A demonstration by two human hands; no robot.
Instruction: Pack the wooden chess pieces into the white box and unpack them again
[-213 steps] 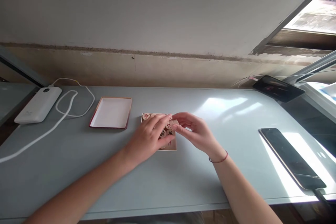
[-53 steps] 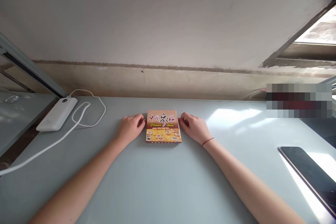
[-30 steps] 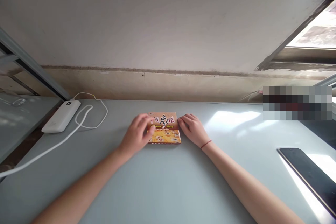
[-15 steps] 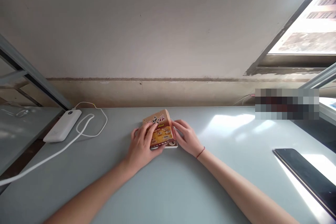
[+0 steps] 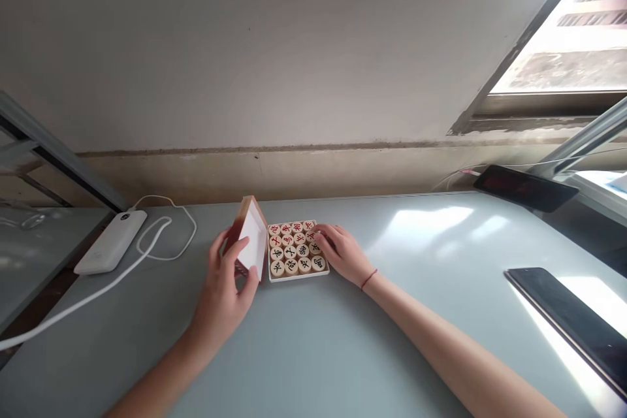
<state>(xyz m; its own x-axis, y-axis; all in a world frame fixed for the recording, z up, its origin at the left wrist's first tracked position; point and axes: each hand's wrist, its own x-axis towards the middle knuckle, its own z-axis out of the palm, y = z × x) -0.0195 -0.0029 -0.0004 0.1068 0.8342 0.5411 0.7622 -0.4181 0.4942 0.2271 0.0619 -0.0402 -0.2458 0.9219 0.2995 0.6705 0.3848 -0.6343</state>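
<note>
My left hand [image 5: 228, 281] grips the box lid [image 5: 253, 241], brown outside and white inside. The lid is tipped up on its side with its hollow facing right, just left of the white box tray [image 5: 300, 279]. In the tray stand rows of round Chinese chess pieces [image 5: 291, 266], red characters on the far rows and black ones on the near rows. My right hand [image 5: 345, 253] lies at the tray's right edge, its stretched fingers resting over the end pieces and partly covering them.
A white power bank [image 5: 112, 241] with a white cable [image 5: 98, 299] lies at the left. On the right are a dark phone [image 5: 563, 320] and another dark device [image 5: 526, 186] near the wall. A metal frame post [image 5: 59, 150] rises at the left.
The lid has come off the tray and moved left in my left hand, tilting up. The chess pieces are now uncovered. My right hand has stayed at the tray's right side.
</note>
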